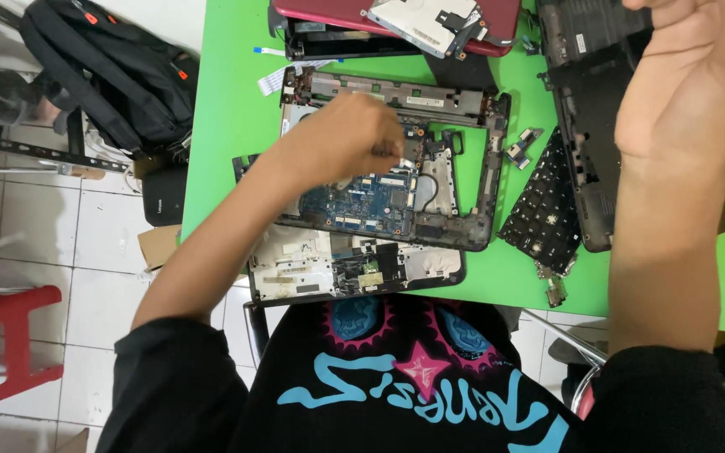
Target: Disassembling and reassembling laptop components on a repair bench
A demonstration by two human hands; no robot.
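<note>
An opened laptop base point(463, 159) with its blue circuit board point(371, 201) exposed lies on the green table point(232, 109). My left hand point(346, 138) hovers over the board's upper left, fingers curled; whether it pinches a small part I cannot tell. My right hand point(694, 75) is raised close to the camera at the upper right, palm showing, fingers relaxed and apart, holding nothing. A grey palm-rest cover point(312, 264) lies at the near table edge, just below the base.
A loose black keyboard point(543, 205) and a second dark laptop shell point(589, 109) lie to the right. A red laptop lid point(497, 21) with a metal drive on it sits at the back. A black backpack point(115, 71) rests on the floor left; a red stool point(6, 340) stands below it.
</note>
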